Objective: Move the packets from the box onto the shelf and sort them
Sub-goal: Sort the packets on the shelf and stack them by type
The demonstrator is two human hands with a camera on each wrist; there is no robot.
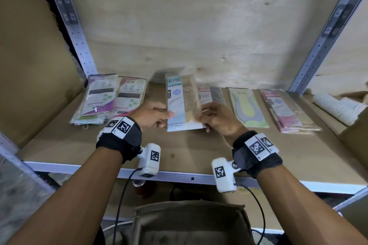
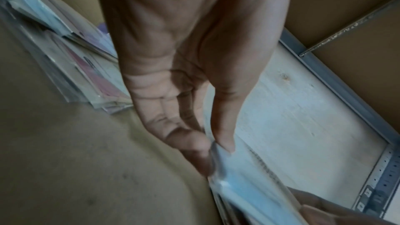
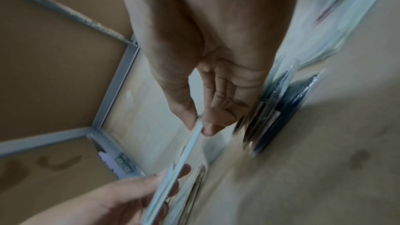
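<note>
- The shelf (image 1: 179,151) is the big brown board with metal uprights, and it's got packets laid out in a row along the back.
- The box (image 1: 191,223) sits below the shelf's front edge, open top, down between the two forearms.
- Left end of the row: a stack of purple and pink packets (image 1: 107,99), a bit fanned out, long sides running front to back.
- Right side: a yellow-grey packet (image 1: 248,108) and then a pink stack (image 1: 286,109), also lengthwise front to back, tilted slightly.
- The blue stocking packet (image 1: 182,103) is held up over the middle of the shelf, long axis pointing away from the person, "ENE STOCKING" header at the far end, printed face up toward the head camera.
- Another pink packet (image 1: 209,94) lies flat just behind and right of it.
- Left hand (image 1: 153,115) has its grip pinching the packet's left edge, thumb on top, fingers underneath.
- Right hand (image 1: 217,117) pinches the right edge the same way, thumb and fingertip pressed on the thin edge in the wrist view.
</note>
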